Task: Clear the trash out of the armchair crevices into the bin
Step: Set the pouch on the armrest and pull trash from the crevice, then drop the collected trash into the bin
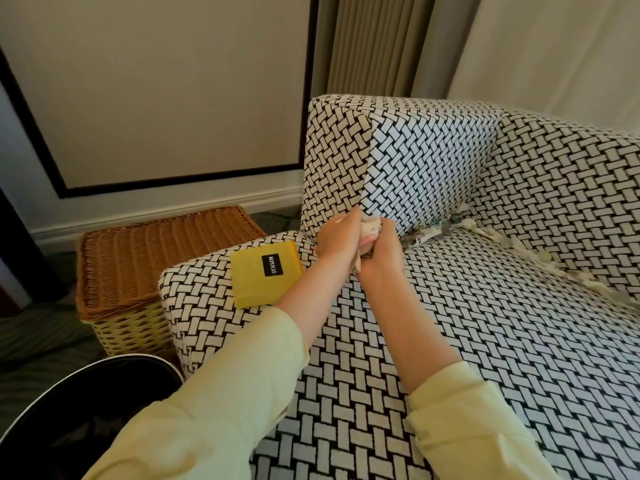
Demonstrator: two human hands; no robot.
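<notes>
Left hand (334, 237) and right hand (381, 249), fingers curled tight on a pale wad (369, 230), apparently paper; litter (436, 232) lines the armchair (485, 341) crevice at three o'clock; bin (114, 382) at eight.

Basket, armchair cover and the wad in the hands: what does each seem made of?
Basket: likely wicker or rattan, woven strands, glossy honey-brown lid, paler sides. Armchair cover: matte woven upholstery fabric, black-and-cream basketweave pattern, slightly grainy. Wad: probably crumpled paper or tissue, pale and creased; left hand and right hand hide most of it.
</notes>
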